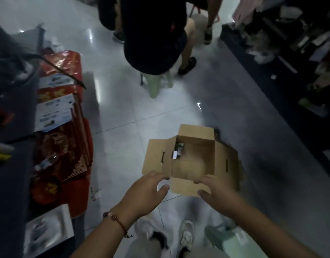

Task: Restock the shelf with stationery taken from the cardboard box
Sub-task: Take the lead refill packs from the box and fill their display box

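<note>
Cardboard box sits flaps-open on the tile floor, few small packs left in its far corner; left hand and right hand both relaxed, holding nothing, poised over near flap, probably to reach in.

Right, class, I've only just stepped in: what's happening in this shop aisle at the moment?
A person stands over an open cardboard box on the tiled floor, reaching down with both hands. The left hand and right hand are spread at the box's near flap, holding nothing. The box looks nearly empty, with a few small packets against its left inner wall. Red packaged goods lie stacked to the left, and a cluttered shelf runs along the right. Another person sits on a green stool ahead.
</note>
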Action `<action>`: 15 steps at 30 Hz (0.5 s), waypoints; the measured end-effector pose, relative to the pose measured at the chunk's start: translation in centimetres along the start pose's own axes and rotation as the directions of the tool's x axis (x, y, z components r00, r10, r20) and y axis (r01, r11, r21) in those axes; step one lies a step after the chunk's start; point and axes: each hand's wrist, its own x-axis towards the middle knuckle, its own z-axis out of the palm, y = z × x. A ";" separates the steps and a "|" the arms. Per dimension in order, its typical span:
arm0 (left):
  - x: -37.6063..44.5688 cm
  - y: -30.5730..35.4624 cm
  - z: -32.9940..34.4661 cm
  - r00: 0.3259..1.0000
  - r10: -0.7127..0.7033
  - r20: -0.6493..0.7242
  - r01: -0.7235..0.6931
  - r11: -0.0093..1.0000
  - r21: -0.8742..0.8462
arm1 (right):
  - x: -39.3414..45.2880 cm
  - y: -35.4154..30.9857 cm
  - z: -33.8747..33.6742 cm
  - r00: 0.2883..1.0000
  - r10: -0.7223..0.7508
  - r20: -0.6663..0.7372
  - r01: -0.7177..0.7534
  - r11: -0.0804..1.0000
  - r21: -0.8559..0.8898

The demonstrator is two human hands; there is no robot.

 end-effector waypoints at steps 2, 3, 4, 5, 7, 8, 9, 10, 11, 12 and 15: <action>4.9 -0.3 0.5 0.999 -0.006 0.050 0.007 1.000 -0.015 | 3.2 1.6 -0.6 0.997 0.063 -0.043 -0.060 0.997 0.054; 7.5 -0.9 0.9 0.998 -0.013 0.069 0.015 1.000 -0.027 | 5.0 2.4 -0.5 0.993 0.096 -0.063 -0.090 0.992 0.090; 10.4 -1.7 1.4 0.996 -0.017 0.083 0.020 0.999 -0.039 | 6.9 3.2 -0.2 0.988 0.134 -0.073 -0.125 0.984 0.125; 13.2 -2.7 2.0 0.995 -0.022 0.095 0.027 0.998 -0.052 | 8.9 4.1 0.3 0.983 0.166 -0.079 -0.152 0.976 0.159; 19.0 -5.1 3.8 0.992 -0.034 0.125 0.043 0.996 -0.072 | 13.2 5.9 2.0 0.968 0.242 -0.073 -0.218 0.946 0.241; 21.7 -6.4 4.7 0.988 -0.060 0.143 0.073 0.994 -0.086 | 15.4 6.8 2.9 0.957 0.285 -0.061 -0.257 0.923 0.285; 24.4 -7.8 5.6 0.983 -0.095 0.157 0.111 0.989 -0.099 | 17.7 7.7 3.9 0.946 0.322 -0.045 -0.292 0.902 0.318; 27.2 -9.2 6.6 0.976 -0.126 0.175 0.147 0.983 -0.109 | 19.9 8.8 5.1 0.933 0.359 -0.031 -0.328 0.881 0.342; 30.0 -10.6 7.9 0.969 -0.145 0.199 0.169 0.979 -0.111 | 22.3 10.1 6.3 0.916 0.402 -0.014 -0.370 0.855 0.364; 32.7 -12.0 9.4 0.962 -0.164 0.218 0.190 0.976 -0.109 | 24.8 11.6 7.6 0.899 0.439 0.008 -0.408 0.829 0.384; 39.8 -16.6 13.6 0.935 -0.188 0.301 0.215 0.975 -0.061 | 32.6 16.0 11.5 0.834 0.546 0.075 -0.513 0.718 0.471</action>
